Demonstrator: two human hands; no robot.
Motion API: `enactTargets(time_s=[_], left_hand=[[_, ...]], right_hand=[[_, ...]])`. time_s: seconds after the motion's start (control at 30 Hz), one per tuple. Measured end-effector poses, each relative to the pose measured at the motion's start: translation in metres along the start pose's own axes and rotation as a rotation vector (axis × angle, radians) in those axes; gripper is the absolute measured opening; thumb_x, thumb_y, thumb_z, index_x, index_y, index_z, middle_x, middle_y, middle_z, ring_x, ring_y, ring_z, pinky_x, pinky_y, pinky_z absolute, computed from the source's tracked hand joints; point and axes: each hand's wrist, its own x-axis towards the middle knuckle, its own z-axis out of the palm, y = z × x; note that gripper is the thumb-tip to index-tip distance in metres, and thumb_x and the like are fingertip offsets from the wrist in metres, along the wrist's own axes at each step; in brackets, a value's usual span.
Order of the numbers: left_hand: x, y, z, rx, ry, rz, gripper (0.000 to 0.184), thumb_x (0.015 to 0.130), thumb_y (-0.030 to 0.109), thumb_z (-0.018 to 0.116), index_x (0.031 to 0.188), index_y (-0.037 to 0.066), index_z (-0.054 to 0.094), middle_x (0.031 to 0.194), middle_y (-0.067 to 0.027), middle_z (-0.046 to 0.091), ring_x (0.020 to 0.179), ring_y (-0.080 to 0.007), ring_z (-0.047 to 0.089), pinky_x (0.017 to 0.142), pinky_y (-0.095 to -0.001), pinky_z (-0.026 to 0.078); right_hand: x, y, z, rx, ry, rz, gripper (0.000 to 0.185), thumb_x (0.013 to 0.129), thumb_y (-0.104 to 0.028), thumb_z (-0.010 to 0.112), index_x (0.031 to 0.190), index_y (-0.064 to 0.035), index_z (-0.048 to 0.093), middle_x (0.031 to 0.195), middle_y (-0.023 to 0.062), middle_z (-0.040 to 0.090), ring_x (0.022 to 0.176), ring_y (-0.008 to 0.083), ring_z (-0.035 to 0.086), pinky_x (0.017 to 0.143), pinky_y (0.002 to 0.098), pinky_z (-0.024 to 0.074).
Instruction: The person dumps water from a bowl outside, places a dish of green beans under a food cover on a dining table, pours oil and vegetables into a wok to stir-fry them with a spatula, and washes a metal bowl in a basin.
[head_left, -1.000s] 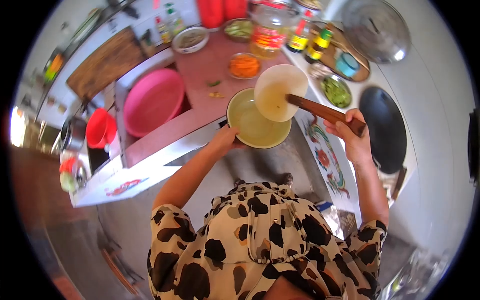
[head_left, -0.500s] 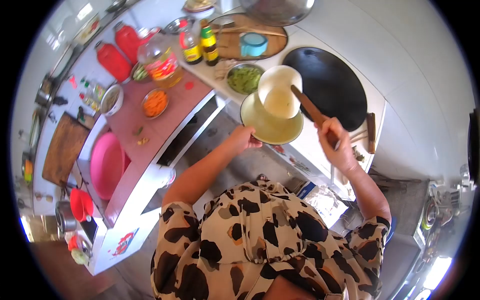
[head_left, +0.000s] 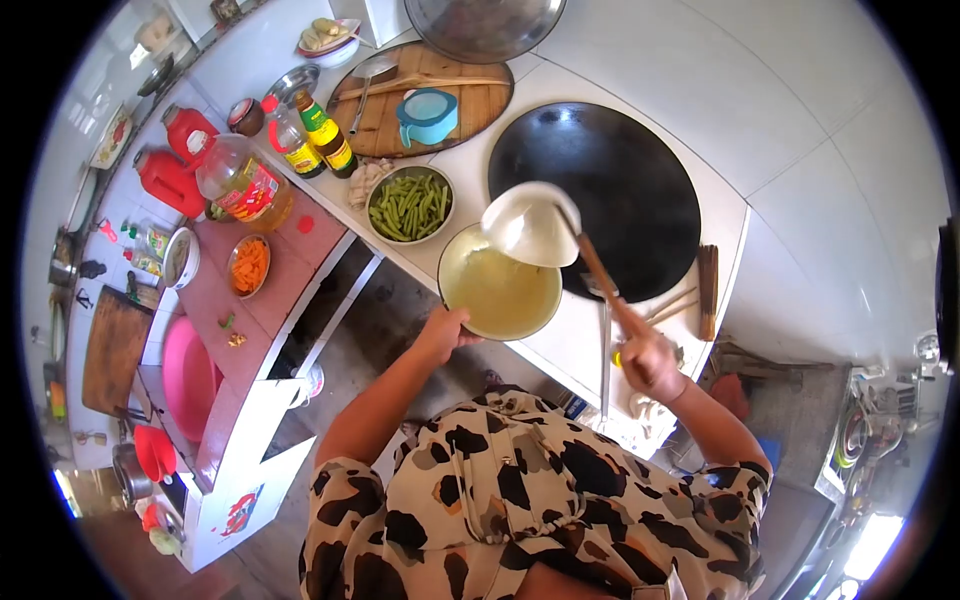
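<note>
My left hand (head_left: pixel 443 335) grips the near-left rim of a pale bowl (head_left: pixel 452 268), whose inside looks yellowish. My right hand (head_left: pixel 652 366) is closed round the wooden handle of a large ladle (head_left: pixel 528 226). The ladle's pale, shiny scoop is tilted over the bowl's far-right rim, hiding part of it; whether they touch I cannot tell. Just beyond the scoop lies a big black wok (head_left: pixel 610 180) set in the white counter. Left of the bowl stands a dish of cut green beans (head_left: pixel 410 204).
A round wooden board (head_left: pixel 475 98) holds a blue container (head_left: pixel 428 115) and a skimmer. Sauce bottles (head_left: pixel 325 135) and an oil jug (head_left: pixel 240 185) stand to the left, near a bowl of sliced carrots (head_left: pixel 250 264). A wooden piece (head_left: pixel 708 293) and sticks lie right of the wok.
The whole view has shifted, with the counter items now further left. The ladle's scoop has turned, and my right hand sits lower in view. Both hands keep their holds.
</note>
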Motion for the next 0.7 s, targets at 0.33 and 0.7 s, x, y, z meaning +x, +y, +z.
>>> enactTargets(time_s=[0.33,0.7], left_hand=[[-0.002,-0.009,-0.004,-0.101,0.105,-0.016,0.041,0.081,0.012,0.047,0.120,-0.001,0.043,0.110,-0.0152,0.056,0.095,-0.0268,0.060,0.079,-0.0419,0.053],[-0.008,-0.006,0.000,-0.141,0.118,-0.045,0.038,0.083,0.011,0.047,0.120,0.001,0.043,0.111,-0.0138,0.056,0.094,-0.0253,0.061,0.077,-0.0391,0.053]], right_hand=[[0.054,0.225,-0.016,-0.341,0.138,0.468,0.026,0.072,0.009,0.056,0.085,-0.0071,0.040,0.083,0.0107,0.051,0.078,0.0226,0.057,0.067,0.0332,0.0462],[0.018,0.234,0.046,-0.612,-0.307,0.471,0.026,0.068,-0.004,0.061,0.089,-0.0100,0.045,0.102,0.0266,0.050,0.081,0.0363,0.056,0.070,0.0437,0.0471]])
